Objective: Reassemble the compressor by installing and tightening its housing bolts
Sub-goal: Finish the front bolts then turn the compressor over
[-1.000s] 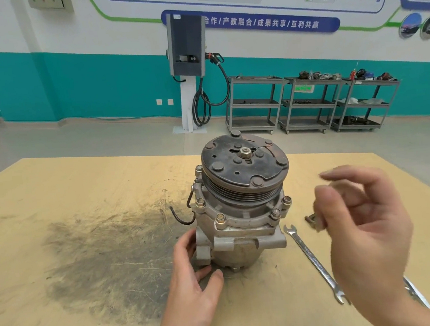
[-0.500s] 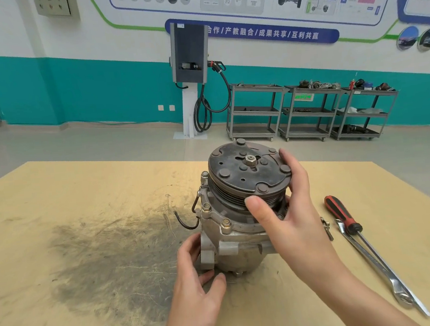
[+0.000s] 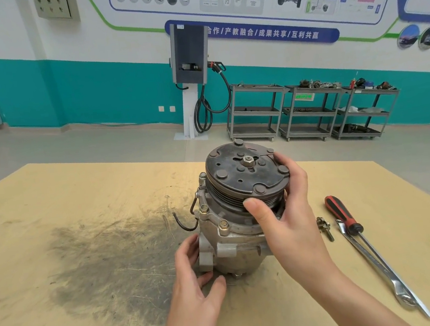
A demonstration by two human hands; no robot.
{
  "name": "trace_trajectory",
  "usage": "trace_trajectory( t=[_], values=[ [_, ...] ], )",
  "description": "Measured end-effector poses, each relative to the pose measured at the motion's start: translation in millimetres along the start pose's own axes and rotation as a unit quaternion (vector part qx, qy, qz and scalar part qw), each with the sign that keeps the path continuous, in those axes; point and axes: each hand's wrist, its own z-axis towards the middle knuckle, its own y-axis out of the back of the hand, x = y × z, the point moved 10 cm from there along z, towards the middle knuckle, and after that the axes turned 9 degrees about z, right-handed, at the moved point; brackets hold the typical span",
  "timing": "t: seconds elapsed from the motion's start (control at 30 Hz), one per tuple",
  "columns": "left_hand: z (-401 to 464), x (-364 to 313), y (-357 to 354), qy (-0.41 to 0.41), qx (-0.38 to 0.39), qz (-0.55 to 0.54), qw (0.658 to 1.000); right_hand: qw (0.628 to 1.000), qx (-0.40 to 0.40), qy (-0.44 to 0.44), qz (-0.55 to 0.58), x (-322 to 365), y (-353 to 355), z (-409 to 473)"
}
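Now compressor (image 3: pixel 236 213) upright between hands: right hand (image 3: pixel 284 208) fingers wrap pulley, left hand (image 3: pixel 196 283) fingers pinch base.

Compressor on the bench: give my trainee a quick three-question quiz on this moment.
1. True or false: the right hand grips the pulley of the compressor.
2. What does the left hand touch? A) screwdriver B) compressor base C) wrench
3. Fill in: the loose bolt lies on the table between the compressor and the ____.

Key: 1 true; 2 B; 3 screwdriver, whose shaft crosses the wrench.
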Motion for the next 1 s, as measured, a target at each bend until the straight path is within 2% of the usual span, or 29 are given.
trace_trajectory(
  t=[0.3,0.47,0.57,0.67,0.77,0.83,0.9,0.93,1.0],
  values=[
    [-3,1,0,0.008,-0.014,-0.013,1.0,1.0,0.005,0.002,0.02,2,0,0],
    [-18,-13,19,-0.007,-0.106,-0.038,0.994,0.998,0.049,-0.018,0.046,0,-1,1],
    [-20,-51,37,-0.079,-0.15,-0.038,0.985,0.995,0.079,-0.025,0.061,-1,10,2],
    [-9,-120,45,-0.2,-0.097,-0.024,0.975,0.994,0.049,-0.013,0.092,-1,38,5],
    [14,-179,34,-0.257,-0.001,0.095,0.962,0.998,0.001,-0.009,0.069,-9,69,6],
    [30,-206,20,-0.287,0.053,0.206,0.934,0.998,-0.033,-0.038,0.027,-23,88,6],
    [43,-225,-1,-0.335,0.088,0.329,0.878,0.99,-0.03,-0.086,-0.104,-42,103,4],
    [49,-230,-12,-0.351,0.105,0.379,0.849,0.97,0.006,-0.127,-0.205,-56,107,2],
    [60,-229,-32,-0.355,0.139,0.46,0.802,0.894,0.121,-0.226,-0.367,-91,104,-13]
  ],
)
